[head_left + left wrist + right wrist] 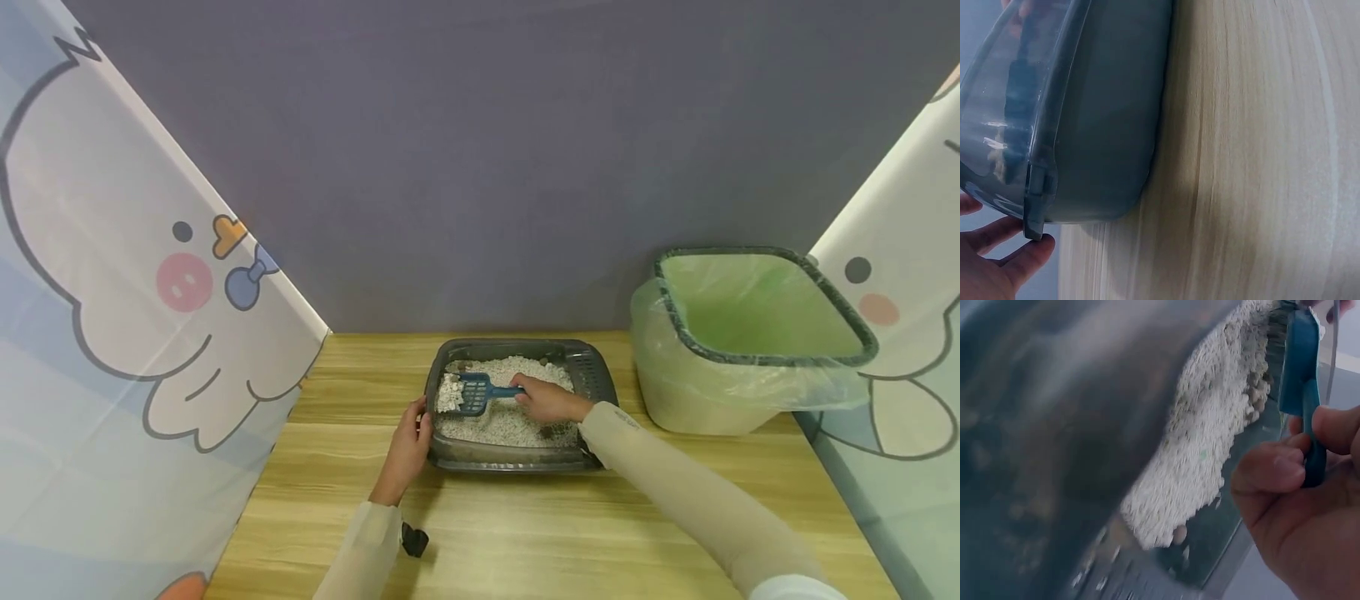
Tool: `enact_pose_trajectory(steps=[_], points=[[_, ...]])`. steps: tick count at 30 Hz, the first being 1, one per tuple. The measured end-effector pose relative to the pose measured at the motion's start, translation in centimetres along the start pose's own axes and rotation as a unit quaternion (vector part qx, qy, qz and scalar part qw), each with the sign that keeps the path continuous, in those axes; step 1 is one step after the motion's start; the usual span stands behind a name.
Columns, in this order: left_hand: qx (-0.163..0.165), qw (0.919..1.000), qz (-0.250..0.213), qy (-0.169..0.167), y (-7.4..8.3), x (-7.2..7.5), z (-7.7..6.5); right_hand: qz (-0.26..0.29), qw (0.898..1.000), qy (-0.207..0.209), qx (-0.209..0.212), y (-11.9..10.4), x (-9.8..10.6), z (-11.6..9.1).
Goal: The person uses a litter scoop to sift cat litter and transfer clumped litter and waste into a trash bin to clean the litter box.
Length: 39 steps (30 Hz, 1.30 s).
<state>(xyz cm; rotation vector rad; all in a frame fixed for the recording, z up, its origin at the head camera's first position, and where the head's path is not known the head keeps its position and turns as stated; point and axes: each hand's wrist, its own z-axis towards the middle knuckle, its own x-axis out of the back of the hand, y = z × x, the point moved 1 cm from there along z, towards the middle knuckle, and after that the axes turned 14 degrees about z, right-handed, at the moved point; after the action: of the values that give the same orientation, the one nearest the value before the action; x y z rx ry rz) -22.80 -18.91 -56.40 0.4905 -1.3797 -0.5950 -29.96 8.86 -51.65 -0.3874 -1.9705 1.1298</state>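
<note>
A dark grey litter box [510,458] stands on the wooden tabletop and holds pale granular litter [476,432]. My left hand [408,446] grips its left rim, thumb and fingers on either side of the edge in the left wrist view. In my right hand [546,400] is the handle of a blue slotted litter scoop [474,393], held over the left part of the box. Pale litter lies heaped at the scoop's front end. A few brownish clumps [1257,400] show along the litter's edge in the right wrist view.
A pale bin [697,404] with a dark rim and a translucent liner stands to the right of the box. Behind the wooden table [337,392] rises a grey wall [480,208]. Cartoon-printed panels [112,250] border both sides.
</note>
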Motion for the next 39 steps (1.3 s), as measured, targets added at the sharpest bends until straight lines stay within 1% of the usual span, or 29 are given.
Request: enact_pose_trajectory(steps=[3,5,8,10,13,15,18,20,23,27,29,35,37,39], points=[[0.001,1.0000,-0.004,0.005,0.0,-0.1,0.0,-0.007,0.999,0.036,0.005,0.5,0.9,-1.2],[-0.002,1.0000,-0.003,0.007,-0.1,0.0,-0.1,0.004,0.998,0.065,0.012,0.7,1.5,-2.2],[-0.007,0.9999,0.002,0.007,-0.1,0.0,-0.1,0.018,0.993,0.113,0.031,0.9,2.2,-3.5],[-0.008,1.0000,0.000,0.005,-0.1,0.2,-0.2,0.023,0.989,0.136,0.048,1.1,2.4,-4.3],[-0.003,1.0000,-0.003,0.000,-0.1,0.4,-0.3,0.009,0.982,0.168,0.086,1.6,2.6,-5.2],[-0.001,1.0000,-0.005,-0.002,-0.1,0.5,-0.3,0.004,0.976,0.189,0.111,1.8,2.6,-5.7],[-0.001,1.0000,0.002,-0.003,-0.3,0.4,-0.3,0.005,0.967,0.215,0.136,2.2,2.4,-6.5],[0.000,1.0000,0.002,-0.002,-0.3,0.3,-0.2,0.013,0.965,0.225,0.136,2.5,2.2,-6.9],[0.000,1.0000,0.001,0.000,-0.3,0.0,-0.1,0.007,0.963,0.234,0.134,2.8,1.7,-7.3],[0.000,1.0000,-0.002,0.001,-0.5,-0.1,0.0,-0.011,0.955,0.255,0.149,3.1,0.9,-7.4],[0.002,1.0000,-0.004,-0.002,-0.5,-0.1,-0.1,-0.006,0.953,0.261,0.153,3.2,0.6,-7.4],[0.004,0.9998,-0.010,-0.018,-0.4,0.1,-0.3,0.025,0.959,0.251,0.127,3.2,0.2,-7.8],[0.000,0.9997,-0.010,-0.022,-0.4,0.2,-0.3,0.012,0.959,0.253,0.126,3.2,0.2,-7.8],[0.001,0.9996,-0.012,-0.024,-0.4,0.2,-0.3,0.007,0.957,0.255,0.134,3.1,0.3,-7.9]])
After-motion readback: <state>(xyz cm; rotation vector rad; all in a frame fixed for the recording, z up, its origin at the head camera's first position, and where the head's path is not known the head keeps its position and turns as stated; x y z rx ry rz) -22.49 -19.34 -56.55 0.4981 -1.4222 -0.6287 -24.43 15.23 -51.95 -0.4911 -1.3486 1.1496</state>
